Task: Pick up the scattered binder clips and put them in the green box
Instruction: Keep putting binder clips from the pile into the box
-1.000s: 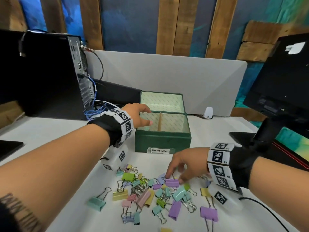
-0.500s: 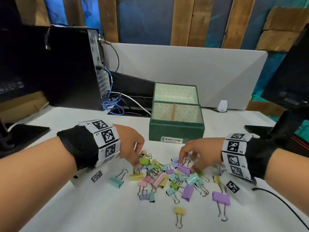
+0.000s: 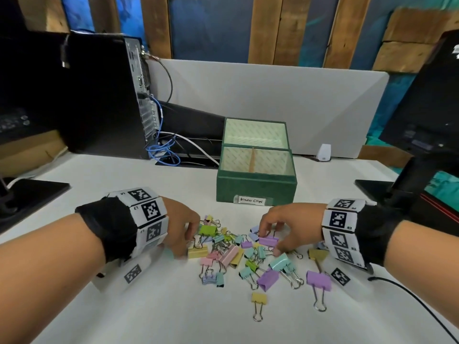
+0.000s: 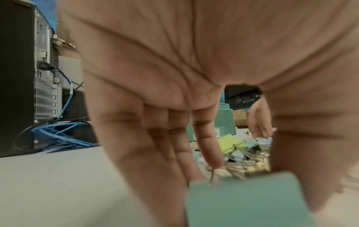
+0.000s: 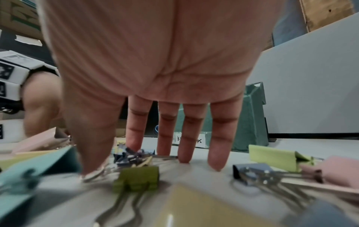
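Observation:
Several pastel binder clips (image 3: 233,254) lie scattered on the white table in front of the green box (image 3: 255,189), which stands open with its lid back and shows no clips inside. My left hand (image 3: 188,244) reaches down at the pile's left edge. Its straight fingers (image 4: 209,147) touch wire handles, and a teal clip (image 4: 246,199) lies under the palm. My right hand (image 3: 270,240) is spread over a purple clip (image 3: 269,241), index finger behind it and thumb in front. In the right wrist view its fingertips (image 5: 184,158) rest on the table, gripping nothing.
A black computer tower (image 3: 99,95) with blue cables (image 3: 164,152) stands back left. A monitor base (image 3: 32,192) is at the left and a monitor with its stand (image 3: 407,184) at the right. A black cable (image 3: 409,294) runs along the table's right side.
My left hand came back from the box and dropped onto the pile's left edge, over the teal clip. The right hand stayed over the purple clip.

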